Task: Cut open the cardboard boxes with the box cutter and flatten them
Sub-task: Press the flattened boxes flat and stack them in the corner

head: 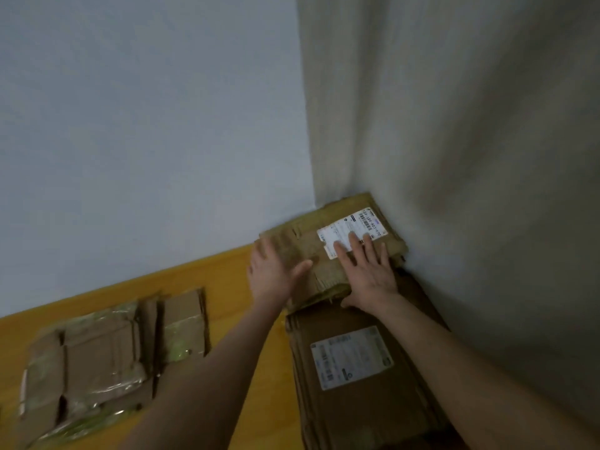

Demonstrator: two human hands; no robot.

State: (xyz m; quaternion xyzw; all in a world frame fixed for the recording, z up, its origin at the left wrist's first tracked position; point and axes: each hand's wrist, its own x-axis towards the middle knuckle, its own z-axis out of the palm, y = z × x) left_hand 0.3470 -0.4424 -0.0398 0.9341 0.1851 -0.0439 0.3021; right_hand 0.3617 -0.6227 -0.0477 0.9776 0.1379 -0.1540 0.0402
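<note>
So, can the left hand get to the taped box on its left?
Probably yes: the left hand rests flat on the corner cardboard, holding nothing, and only bare wood lies between it and the taped box.

Top flattened box (305,235): matt brown cardboard, rough edges. Label (360,222): smooth white paper. Tape (107,381) on left box (97,349): glossy clear plastic. Floor (227,277): smooth yellow wood. Curtain (454,125): matt cloth.

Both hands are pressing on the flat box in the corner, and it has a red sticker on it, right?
Not quite: the sticker is white, not red, as the head view shows. The left hand and right hand do press on the flat box in the corner.
</note>
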